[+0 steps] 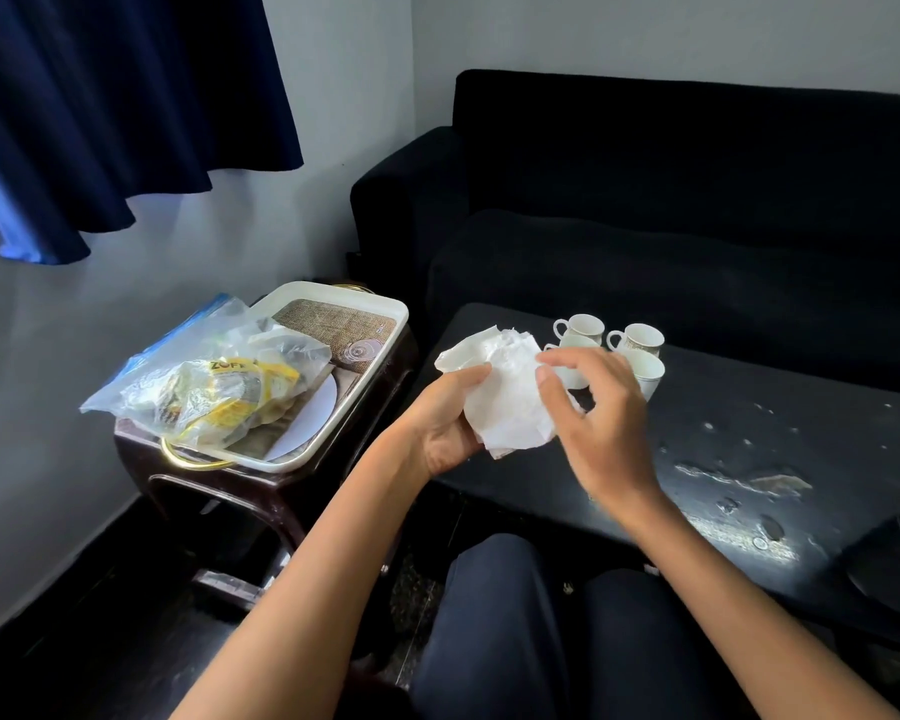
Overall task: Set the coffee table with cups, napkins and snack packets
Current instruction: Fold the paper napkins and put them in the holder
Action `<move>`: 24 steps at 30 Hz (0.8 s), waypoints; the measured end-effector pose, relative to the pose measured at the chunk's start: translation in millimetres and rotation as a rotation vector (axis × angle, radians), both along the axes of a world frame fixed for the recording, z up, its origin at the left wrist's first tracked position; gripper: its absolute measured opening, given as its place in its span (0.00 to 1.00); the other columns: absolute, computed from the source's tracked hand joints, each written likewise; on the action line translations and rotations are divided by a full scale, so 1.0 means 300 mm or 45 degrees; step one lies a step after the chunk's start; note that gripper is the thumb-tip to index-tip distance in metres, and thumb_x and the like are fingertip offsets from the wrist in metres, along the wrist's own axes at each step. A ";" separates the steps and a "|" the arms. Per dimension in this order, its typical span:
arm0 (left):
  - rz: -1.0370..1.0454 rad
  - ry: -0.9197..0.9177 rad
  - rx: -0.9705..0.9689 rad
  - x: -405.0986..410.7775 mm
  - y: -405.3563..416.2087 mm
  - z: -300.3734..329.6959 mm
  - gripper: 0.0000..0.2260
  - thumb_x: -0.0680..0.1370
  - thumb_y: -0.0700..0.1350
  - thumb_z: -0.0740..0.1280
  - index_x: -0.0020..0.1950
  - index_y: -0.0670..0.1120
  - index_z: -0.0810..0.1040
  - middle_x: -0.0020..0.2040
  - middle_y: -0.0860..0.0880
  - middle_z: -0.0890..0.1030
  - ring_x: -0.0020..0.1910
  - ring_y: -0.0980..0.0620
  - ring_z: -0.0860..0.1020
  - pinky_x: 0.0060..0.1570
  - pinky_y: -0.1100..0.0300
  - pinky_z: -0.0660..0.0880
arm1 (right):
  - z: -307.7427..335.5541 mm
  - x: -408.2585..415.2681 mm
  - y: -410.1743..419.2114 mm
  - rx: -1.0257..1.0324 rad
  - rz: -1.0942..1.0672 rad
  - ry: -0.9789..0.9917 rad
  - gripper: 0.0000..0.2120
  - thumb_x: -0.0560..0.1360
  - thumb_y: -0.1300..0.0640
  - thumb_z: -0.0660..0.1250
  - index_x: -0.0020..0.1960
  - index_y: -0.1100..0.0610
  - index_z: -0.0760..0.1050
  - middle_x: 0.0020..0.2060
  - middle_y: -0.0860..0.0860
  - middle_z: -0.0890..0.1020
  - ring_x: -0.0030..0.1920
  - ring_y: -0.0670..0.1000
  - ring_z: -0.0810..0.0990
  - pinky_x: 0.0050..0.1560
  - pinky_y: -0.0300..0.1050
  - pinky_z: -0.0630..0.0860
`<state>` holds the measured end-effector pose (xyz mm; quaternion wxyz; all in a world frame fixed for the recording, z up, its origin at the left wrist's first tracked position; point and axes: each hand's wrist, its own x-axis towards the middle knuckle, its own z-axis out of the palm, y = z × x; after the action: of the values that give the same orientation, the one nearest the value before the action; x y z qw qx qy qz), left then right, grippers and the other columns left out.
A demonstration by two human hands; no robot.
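Left hand (450, 423) is clamped on a crumpled white napkin (505, 392), thumb pressed across its soft, creased paper, holding it up over the near-left corner of the coffee table (749, 459). Right hand (601, 423) hovers just beside it with fingers spread and loosely curled, gripping nothing, fingertips right at the tissue's edge. The table top is dark and glossy, its surface chipped and flaking in pale patches. Four small white china cups (640, 339) sit clustered at the far-left end, handles showing. Off to the left, a cream tray (380, 345) with a woven-look base sits on a dark stool, carrying a clear crinkly plastic bag (204, 376) of yellow snack packets
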<state>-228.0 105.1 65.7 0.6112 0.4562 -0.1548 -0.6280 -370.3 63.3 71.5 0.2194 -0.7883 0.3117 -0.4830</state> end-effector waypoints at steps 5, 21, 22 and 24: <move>-0.062 -0.026 -0.032 0.000 0.004 0.000 0.10 0.81 0.44 0.58 0.57 0.43 0.75 0.42 0.45 0.85 0.39 0.47 0.84 0.29 0.55 0.79 | 0.012 0.011 -0.095 0.418 -0.097 0.044 0.07 0.71 0.55 0.71 0.49 0.52 0.80 0.44 0.45 0.81 0.51 0.48 0.77 0.55 0.49 0.74; -0.081 -0.037 -0.120 -0.002 0.002 -0.013 0.12 0.79 0.51 0.61 0.53 0.46 0.80 0.44 0.46 0.85 0.41 0.48 0.84 0.40 0.54 0.81 | 0.003 0.044 -0.107 0.299 -0.128 -0.075 0.03 0.70 0.57 0.72 0.38 0.52 0.79 0.42 0.42 0.75 0.56 0.53 0.75 0.53 0.48 0.73; -0.087 -0.047 -0.112 -0.003 0.002 -0.013 0.11 0.79 0.50 0.62 0.53 0.46 0.80 0.44 0.47 0.85 0.41 0.49 0.84 0.39 0.54 0.81 | -0.002 0.050 -0.114 0.330 -0.143 -0.076 0.04 0.70 0.57 0.72 0.37 0.52 0.79 0.42 0.42 0.74 0.56 0.53 0.75 0.54 0.48 0.72; -0.092 -0.049 -0.078 -0.009 0.002 -0.015 0.09 0.80 0.47 0.62 0.54 0.45 0.79 0.42 0.47 0.86 0.40 0.49 0.85 0.37 0.54 0.81 | -0.013 0.061 -0.127 0.398 -0.179 -0.080 0.06 0.69 0.58 0.72 0.35 0.50 0.77 0.42 0.42 0.73 0.53 0.53 0.75 0.55 0.49 0.72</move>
<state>-230.5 105.6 61.2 0.5987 0.4434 -0.2021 -0.6357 -351.9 25.4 67.6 0.3145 -0.7054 0.4304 -0.4671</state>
